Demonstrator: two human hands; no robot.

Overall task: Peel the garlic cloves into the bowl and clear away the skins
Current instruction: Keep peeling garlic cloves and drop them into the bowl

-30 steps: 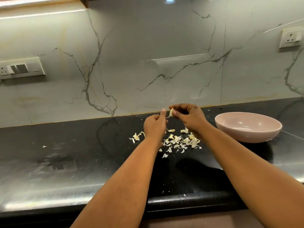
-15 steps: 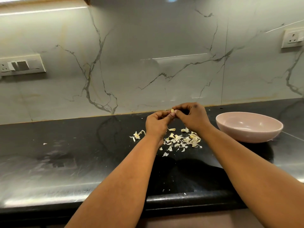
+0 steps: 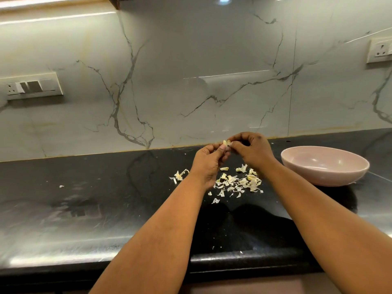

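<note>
Black and shiny, the counter [image 3: 106,209] runs in front of me from side to side. My two hands meet above it, near the back wall. My left hand [image 3: 209,161] and my right hand [image 3: 252,152] both have their fingers curled in, and together they pinch one small garlic clove [image 3: 226,143] between the fingertips. The clove is pale yellow with a bit of thin skin sticking up from it. It is up in the air, not on the counter.

Below my hands lies a little heap of garlic skins [image 3: 239,182], white and papery, spread over the black stone. A few pieces in the heap look thicker and more yellow, but I cannot tell if they are cloves or skins. A smaller clump of skins [image 3: 179,175] sits just to the left of my left wrist, and one tiny scrap [image 3: 61,186] lies far off to the left.

The pink bowl [image 3: 324,177] stands on the counter to the right of my right hand, near the heap but not touching it. I can see only part of its inside, and that part looks bare.

Behind it all is a grey marble wall [image 3: 191,71] with dark lines.
</note>
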